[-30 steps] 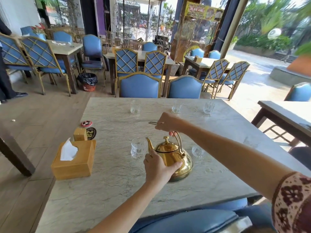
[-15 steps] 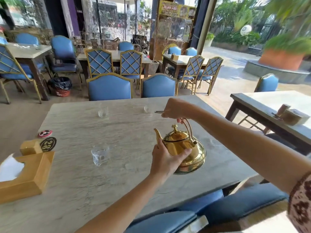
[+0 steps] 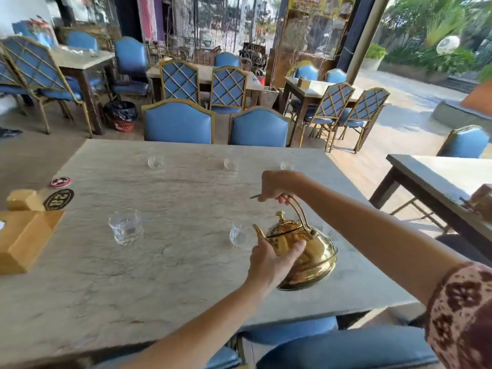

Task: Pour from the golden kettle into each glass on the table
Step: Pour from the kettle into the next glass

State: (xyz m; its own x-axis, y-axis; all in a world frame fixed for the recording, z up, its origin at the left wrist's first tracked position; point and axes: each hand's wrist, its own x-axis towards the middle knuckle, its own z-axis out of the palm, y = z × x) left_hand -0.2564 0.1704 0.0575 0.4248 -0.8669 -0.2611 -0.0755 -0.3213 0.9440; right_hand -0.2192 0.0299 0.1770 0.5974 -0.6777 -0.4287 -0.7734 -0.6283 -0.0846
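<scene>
Right hand (image 3: 277, 186) grips the golden kettle (image 3: 306, 251) by its handle for lift; left hand (image 3: 271, 259) cups the body to steer tilt. Spout sits just beside the glass (image 3: 239, 235) at 9 o'clock, desk (image 3: 165, 262) centre.

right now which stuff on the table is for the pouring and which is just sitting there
For the job:
golden kettle, held by the right hand and left hand
near glasses
far glasses

Just lying about:
wooden tissue box
round coasters
small wooden block
</scene>
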